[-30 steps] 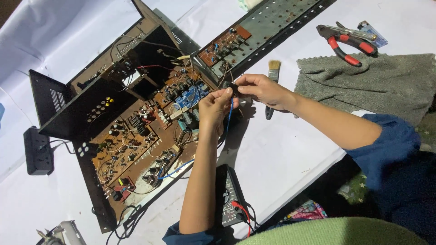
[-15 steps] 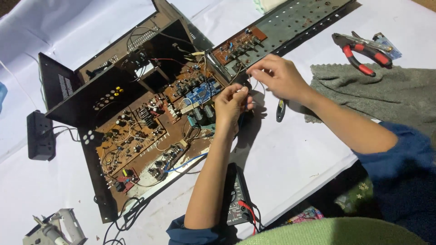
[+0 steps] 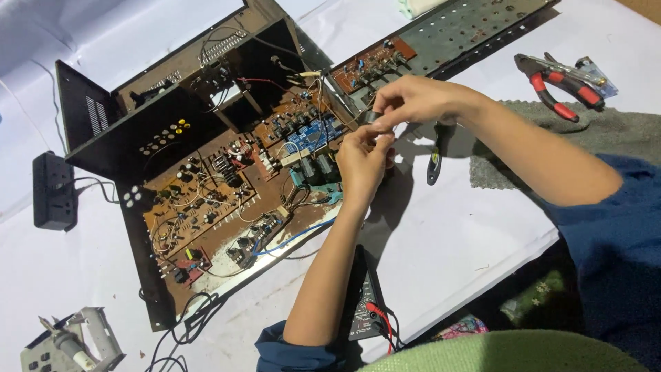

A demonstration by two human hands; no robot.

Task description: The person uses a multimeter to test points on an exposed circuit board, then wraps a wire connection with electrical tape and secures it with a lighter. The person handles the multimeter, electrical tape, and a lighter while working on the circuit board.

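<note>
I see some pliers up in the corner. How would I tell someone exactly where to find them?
Start at the big opened black metal chassis with brown circuit boards on the white-covered table, then look across to the far right, past the person's right hand. Just beyond the grey cloth lie the red-and-black-handled pliers. Those bright red grips set them apart from the small clear plastic item beside them.

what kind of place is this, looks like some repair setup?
Most likely an electronics repair bench. An opened amplifier chassis with bare circuit boards lies on the white-covered table, with red-handled pliers, a multimeter and a soldering iron in its stand. Both hands pinch a small part.
</note>
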